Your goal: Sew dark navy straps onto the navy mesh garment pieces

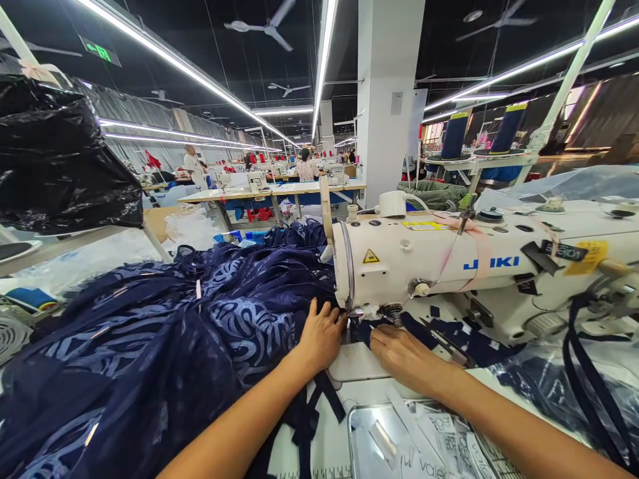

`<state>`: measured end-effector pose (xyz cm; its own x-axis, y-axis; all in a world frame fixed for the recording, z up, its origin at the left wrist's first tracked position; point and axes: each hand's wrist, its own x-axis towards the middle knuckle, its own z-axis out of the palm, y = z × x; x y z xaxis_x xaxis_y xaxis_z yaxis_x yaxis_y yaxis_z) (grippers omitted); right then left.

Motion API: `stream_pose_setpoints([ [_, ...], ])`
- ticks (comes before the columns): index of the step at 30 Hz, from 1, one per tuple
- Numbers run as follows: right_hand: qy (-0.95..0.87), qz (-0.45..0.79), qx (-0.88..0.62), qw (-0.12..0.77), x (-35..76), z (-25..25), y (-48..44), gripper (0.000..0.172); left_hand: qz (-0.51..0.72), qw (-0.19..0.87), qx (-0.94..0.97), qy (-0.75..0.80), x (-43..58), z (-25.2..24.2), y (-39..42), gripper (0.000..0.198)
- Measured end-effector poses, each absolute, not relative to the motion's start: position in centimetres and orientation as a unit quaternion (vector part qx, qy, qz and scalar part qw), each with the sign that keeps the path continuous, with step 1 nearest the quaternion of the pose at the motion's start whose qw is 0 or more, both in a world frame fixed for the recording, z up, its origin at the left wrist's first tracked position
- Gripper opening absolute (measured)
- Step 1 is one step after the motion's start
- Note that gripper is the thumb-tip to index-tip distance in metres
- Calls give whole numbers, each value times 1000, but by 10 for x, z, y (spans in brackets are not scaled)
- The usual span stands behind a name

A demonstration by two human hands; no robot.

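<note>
Under white metal sewing machine (384,256), navy cloth (365,331) between left hand (322,336) and right hand (407,357), right nearer; can't tell fingers' grip.

Fabric (180,332) left of sewing machine (384,256)

Ceiling fan (271,30) between eleven and twelve o'clock, lit green exit sign (100,51) at ten, black plastic bag (54,159) between nine and ten, white pillar (387,106) at one, co-worker (306,170) near twelve.
</note>
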<state>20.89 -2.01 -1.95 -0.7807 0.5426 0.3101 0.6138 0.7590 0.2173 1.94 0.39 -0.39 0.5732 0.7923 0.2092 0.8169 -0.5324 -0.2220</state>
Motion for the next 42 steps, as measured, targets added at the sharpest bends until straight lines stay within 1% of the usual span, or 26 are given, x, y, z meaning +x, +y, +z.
stream_pose_setpoints([
  [6,-925,-167,-325,102,205,-23,-23,22,-50,155,-875,-456,20,-7,6,27],
  [11,-917,-169,-351,80,197,-21,-27,28,-48,159,-875,-454,21,-7,10,25],
  [16,-911,-178,-366,66,189,-20,-29,25,-52,156,-873,-459,24,-6,13,23],
  [24,-906,-175,-372,101,189,-29,-24,21,-67,151,-871,-463,25,-7,13,24],
  [26,-906,-170,-371,116,195,-29,-19,21,-78,130,-868,-473,25,-6,12,24],
  [30,-901,-178,-375,131,213,-22,-8,23,-99,44,-854,-509,23,3,11,25],
  [34,-899,-173,-376,145,227,-19,-1,25,-110,-21,-852,-511,16,31,2,26],
  [36,-899,-162,-374,163,229,-20,0,24,-136,-64,-856,-495,10,46,-10,23],
  [37,-898,-159,-374,170,230,-22,1,23,-136,-69,-863,-481,7,52,-18,20],
  [39,-896,-157,-377,172,230,-24,1,19,-94,-58,-889,-444,1,56,-35,16],
  [42,-893,-162,-392,149,227,-23,0,19,-2,-17,-915,-404,-8,46,-56,10],
])
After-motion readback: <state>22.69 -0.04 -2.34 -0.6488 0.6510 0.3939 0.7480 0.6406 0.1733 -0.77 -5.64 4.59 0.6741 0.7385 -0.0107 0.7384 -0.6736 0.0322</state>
